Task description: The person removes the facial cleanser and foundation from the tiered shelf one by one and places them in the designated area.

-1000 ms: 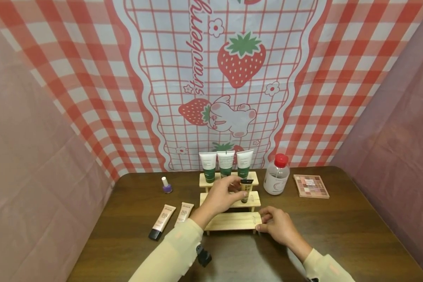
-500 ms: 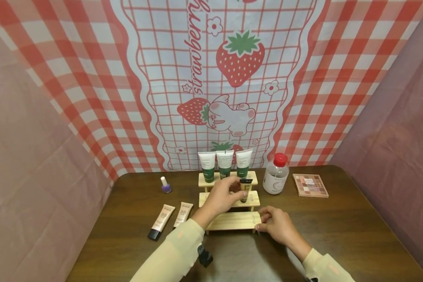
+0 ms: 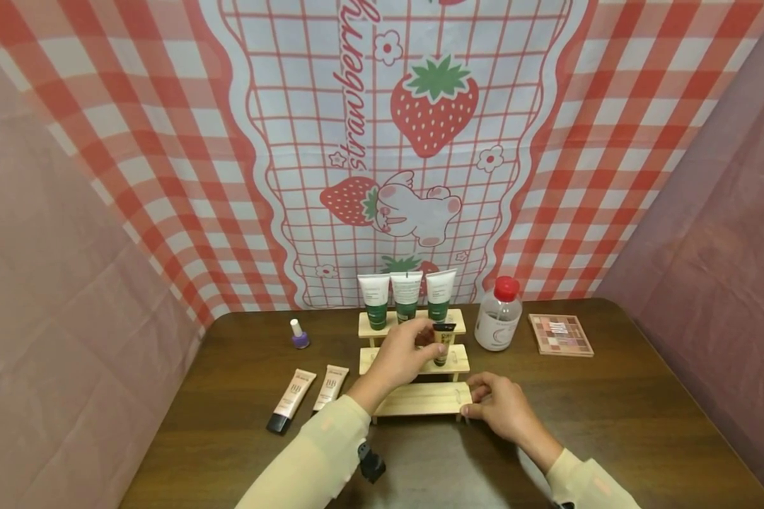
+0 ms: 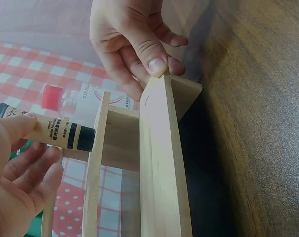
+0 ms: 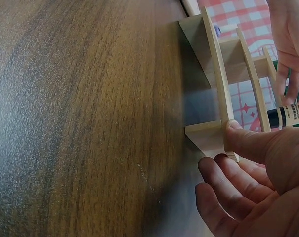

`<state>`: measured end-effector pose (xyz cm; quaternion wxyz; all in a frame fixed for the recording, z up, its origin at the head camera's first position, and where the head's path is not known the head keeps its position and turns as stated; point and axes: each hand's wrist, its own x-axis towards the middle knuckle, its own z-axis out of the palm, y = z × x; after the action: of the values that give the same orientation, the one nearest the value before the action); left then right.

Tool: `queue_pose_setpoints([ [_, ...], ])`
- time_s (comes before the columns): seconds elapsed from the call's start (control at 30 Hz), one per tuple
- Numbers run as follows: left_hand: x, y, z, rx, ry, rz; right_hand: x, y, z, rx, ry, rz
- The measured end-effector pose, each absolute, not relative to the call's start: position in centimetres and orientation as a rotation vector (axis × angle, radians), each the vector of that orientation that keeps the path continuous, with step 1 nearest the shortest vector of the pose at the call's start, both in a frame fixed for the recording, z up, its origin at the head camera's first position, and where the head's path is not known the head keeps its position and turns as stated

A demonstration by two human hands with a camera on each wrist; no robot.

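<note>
"Left grip (image 3: 404,353) is pinching that small beige tube (image 3: 444,342), see? Cap down on the wooden stand (image 3: 420,399), at the right end of its middle shelf (image 3: 374,359)."

"And the other hand?"

"Right grip (image 3: 501,406) has hold of the right end of the stand's lowest shelf (image 4: 156,158), thumb on top, fingers curled beneath. Steadying it, I'd guess."

"So this is the placing step?"

"Looks like it. Three white-and-green tubes (image 3: 405,293) already stand on the top shelf (image 3: 460,323), while two BB tubes (image 3: 296,392) lie left of the stand."

"What does the next move call for?"

"Getting that cap flat on the wood, I reckon, then easing the fingers away gently. It's narrow; it could tip."

"Is it carrying its own weight?"

"Can't tell. The cap meets the shelf, or very nearly. From the head view, whatever presses behind the tube is hidden, and from the right wrist its crimped end is cut off."

"And the BB tube nearest the stand?"

"Its lower end goes partly behind the left sleeve (image 3: 308,456). Most of the small print is beyond me, too."
</note>
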<state>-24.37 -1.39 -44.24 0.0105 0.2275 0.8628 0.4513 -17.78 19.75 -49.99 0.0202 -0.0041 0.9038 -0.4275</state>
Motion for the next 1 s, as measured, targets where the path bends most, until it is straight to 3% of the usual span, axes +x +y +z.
queue_pose_setpoints([
  [0.47, -22.4, -4.8, -43.0, 0.648, 2.600, 1.665, -17.7, 19.7, -50.4, -0.012, 2.801, -1.346],
  [1.0, -20.7, -18.2, -44.9, 0.226, 2.679, 1.812, -17.6, 19.9, -50.4, -0.033, 2.820, -1.320],
])
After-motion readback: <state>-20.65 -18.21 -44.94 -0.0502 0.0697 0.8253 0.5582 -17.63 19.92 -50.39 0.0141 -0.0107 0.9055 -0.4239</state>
